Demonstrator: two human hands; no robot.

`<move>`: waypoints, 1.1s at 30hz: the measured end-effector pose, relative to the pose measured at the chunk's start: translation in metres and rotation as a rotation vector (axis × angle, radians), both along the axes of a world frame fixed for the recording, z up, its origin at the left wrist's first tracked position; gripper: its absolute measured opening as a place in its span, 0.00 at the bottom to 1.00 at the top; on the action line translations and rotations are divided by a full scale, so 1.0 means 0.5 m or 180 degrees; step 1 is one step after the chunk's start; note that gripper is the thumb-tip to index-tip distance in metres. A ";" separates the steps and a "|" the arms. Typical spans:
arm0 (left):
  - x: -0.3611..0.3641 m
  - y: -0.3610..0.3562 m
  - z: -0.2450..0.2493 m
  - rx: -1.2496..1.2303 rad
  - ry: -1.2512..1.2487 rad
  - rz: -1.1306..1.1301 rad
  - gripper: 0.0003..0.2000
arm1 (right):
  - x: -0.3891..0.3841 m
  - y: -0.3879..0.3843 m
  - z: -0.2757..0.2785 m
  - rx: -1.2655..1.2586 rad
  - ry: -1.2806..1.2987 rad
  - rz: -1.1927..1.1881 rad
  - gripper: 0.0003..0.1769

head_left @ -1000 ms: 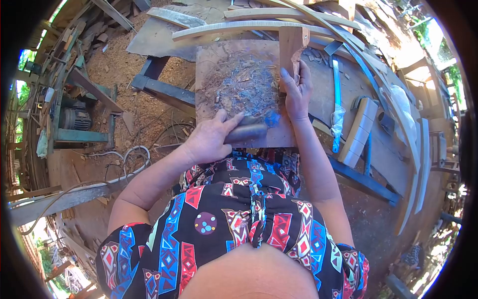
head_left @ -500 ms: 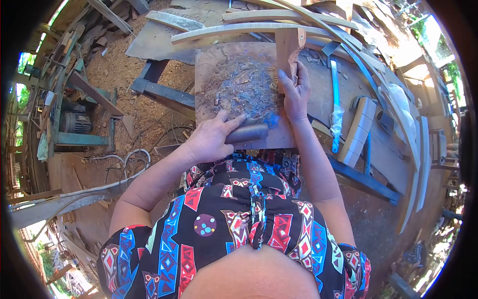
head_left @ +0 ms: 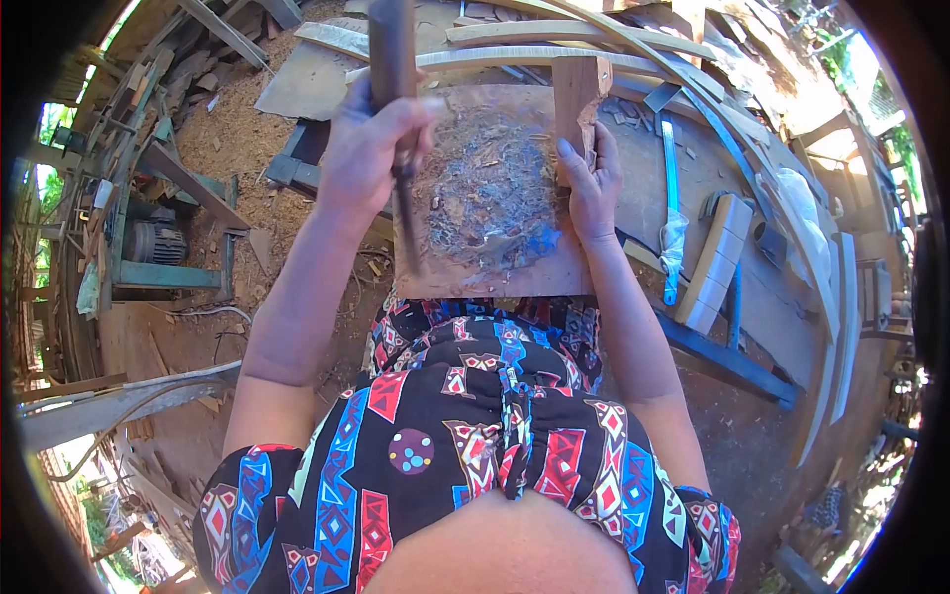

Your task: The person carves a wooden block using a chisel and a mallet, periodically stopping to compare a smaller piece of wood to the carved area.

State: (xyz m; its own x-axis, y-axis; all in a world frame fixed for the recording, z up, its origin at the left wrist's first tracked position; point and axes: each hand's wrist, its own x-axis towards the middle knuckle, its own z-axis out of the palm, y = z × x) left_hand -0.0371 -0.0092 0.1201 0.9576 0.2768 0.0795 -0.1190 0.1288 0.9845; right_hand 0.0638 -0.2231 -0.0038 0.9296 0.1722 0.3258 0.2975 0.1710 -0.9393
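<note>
My left hand (head_left: 364, 153) is raised over the left side of a board, closed round a dark tool (head_left: 393, 49). The tool has a thick cylindrical end pointing up and a thin shaft reaching down below my fist; its exact kind I cannot tell. My right hand (head_left: 596, 188) grips the near end of a short wooden block (head_left: 574, 94), thumb on its face, at the board's right edge. The block stands upright and has a jagged, notched right side. The square board (head_left: 524, 289) reaches to my lap. Fibrous debris and chips (head_left: 485, 178) cover its middle.
Long curved wood strips (head_left: 495, 59) lie beyond the board. To the right are a blue strip (head_left: 669, 178) with a plastic-wrapped end and a pale block (head_left: 714, 262). A motor (head_left: 154, 243) sits in a frame at left, near sawdust (head_left: 233, 148) and cables.
My left hand has lifted from the board's near edge, up and to the left, bringing the dark cylindrical tool upright. My right hand still holds the wooden block in nearly the same place.
</note>
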 end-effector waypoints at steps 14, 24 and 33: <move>0.163 -0.035 -0.099 -0.0639 -0.0393 0.0585 0.14 | 0.001 -0.002 0.003 -0.0096 -0.0111 -0.0106 0.35; 0.159 -0.062 -0.097 -0.0389 -0.0532 0.0665 0.14 | -0.001 -0.003 0.008 0.0014 0.0077 0.0068 0.35; 0.155 -0.096 -0.090 -0.0152 -0.0784 0.0829 0.14 | 0.000 -0.002 -0.002 -0.0207 -0.0084 -0.0061 0.36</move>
